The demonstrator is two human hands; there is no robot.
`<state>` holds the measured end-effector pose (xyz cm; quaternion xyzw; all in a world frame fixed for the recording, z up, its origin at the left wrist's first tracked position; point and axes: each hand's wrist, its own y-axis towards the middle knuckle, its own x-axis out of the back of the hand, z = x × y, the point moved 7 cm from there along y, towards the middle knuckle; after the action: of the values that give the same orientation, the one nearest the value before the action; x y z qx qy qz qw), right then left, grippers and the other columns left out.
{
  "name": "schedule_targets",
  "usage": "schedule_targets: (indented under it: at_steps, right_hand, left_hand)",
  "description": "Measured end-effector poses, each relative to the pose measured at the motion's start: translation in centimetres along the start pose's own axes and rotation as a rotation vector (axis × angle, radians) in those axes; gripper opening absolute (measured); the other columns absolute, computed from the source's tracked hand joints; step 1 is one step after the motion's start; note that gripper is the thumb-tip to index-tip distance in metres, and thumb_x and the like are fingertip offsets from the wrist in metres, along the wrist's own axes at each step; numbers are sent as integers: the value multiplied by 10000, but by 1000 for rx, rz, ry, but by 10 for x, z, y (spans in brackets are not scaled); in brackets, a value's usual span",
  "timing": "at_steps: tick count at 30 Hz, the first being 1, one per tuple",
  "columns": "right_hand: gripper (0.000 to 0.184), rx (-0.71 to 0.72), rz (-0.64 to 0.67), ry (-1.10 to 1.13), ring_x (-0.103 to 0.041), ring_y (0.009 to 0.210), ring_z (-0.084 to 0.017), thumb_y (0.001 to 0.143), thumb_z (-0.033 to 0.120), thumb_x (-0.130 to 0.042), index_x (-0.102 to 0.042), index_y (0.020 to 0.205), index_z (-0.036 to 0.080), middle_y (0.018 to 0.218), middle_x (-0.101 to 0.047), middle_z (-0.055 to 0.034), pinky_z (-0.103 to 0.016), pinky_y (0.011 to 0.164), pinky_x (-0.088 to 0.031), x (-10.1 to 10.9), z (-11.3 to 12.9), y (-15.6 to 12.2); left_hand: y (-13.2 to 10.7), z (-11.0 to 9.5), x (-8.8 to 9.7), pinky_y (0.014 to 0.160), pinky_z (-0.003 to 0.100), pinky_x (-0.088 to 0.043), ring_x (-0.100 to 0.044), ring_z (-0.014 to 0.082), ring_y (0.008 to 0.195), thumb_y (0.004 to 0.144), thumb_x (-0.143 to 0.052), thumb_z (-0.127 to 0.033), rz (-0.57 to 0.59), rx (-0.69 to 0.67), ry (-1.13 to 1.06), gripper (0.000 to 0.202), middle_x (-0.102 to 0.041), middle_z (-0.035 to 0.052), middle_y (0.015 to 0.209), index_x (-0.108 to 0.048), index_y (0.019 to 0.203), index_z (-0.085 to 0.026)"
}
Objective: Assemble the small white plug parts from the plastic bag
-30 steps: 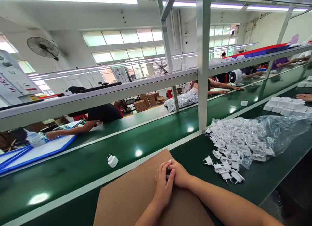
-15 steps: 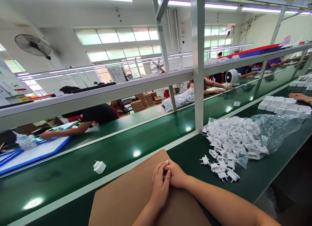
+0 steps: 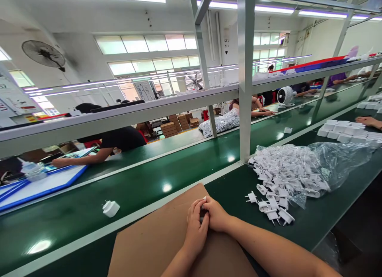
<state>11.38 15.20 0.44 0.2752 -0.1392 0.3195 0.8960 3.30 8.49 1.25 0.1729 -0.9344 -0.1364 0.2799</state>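
My left hand (image 3: pixel 195 227) and my right hand (image 3: pixel 217 214) are pressed together on a brown cardboard sheet (image 3: pixel 155 241), both closed around a small white plug part (image 3: pixel 204 198) whose corner shows above the fingers. To the right, loose white plug pieces (image 3: pixel 273 209) spill from a clear plastic bag (image 3: pixel 310 165) full of the same pieces. A finished white adapter (image 3: pixel 110 208) lies on the green conveyor belt (image 3: pixel 89 201) to the left.
A metal post (image 3: pixel 246 78) and shelf rail (image 3: pixel 119 118) stand behind the belt. White adapters (image 3: pixel 343 129) are stacked at the far right beside another person's hand (image 3: pixel 368 121). People work across the line near a blue-edged board (image 3: pixel 44 183).
The white adapter on the belt has travelled left. My hands stay clasped in the same place on the cardboard.
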Motion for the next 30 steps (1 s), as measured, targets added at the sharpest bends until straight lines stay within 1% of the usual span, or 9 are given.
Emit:
schedule_targets:
  at_steps: [5, 9, 14, 22, 30]
  right_hand:
    - [102, -12, -7, -13, -610, 861, -186, 684, 53, -653, -626, 722, 143, 984, -597, -66, -306, 756, -517, 1, 0, 1]
    - [110, -12, -6, 3, -614, 866, -188, 691, 46, -641, -637, 740, 144, 996, -601, -71, -309, 757, -520, 2, 2, 0]
    - [108, -18, 8, -6, -611, 868, -186, 691, 49, -657, -646, 737, 147, 1004, -607, -69, -311, 768, -522, 3, 3, 0]
    - [86, -10, 3, 30, -614, 896, -199, 714, 87, -682, -674, 783, 139, 1018, -603, -81, -334, 810, -530, 2, 1, 0]
    - [93, -22, 1, 13, -614, 885, -196, 701, 58, -666, -652, 741, 141, 1008, -603, -79, -327, 795, -531, 1, 0, 0]
  left_hand:
    - [0, -3, 0, 1154, 542, -367, -491, 283, 1314, 942, -483, -315, -5, -5, 10, 361, -557, 114, 1368, -618, 1266, -234]
    - [0, -2, -1, 1163, 542, -359, -484, 283, 1320, 937, -496, -304, -2, 2, 5, 359, -558, 109, 1368, -621, 1266, -237]
    - [1, -2, 0, 1154, 541, -374, -499, 286, 1306, 925, -513, -279, -24, -8, -1, 359, -570, 110, 1359, -624, 1264, -235]
    - [0, -2, 0, 1159, 533, -377, -500, 281, 1311, 932, -517, -286, -15, 6, -3, 352, -563, 107, 1368, -626, 1263, -241]
    - [0, -4, 1, 1148, 535, -385, -511, 283, 1293, 932, -514, -281, -21, -12, 7, 337, -573, 109, 1352, -638, 1243, -241]
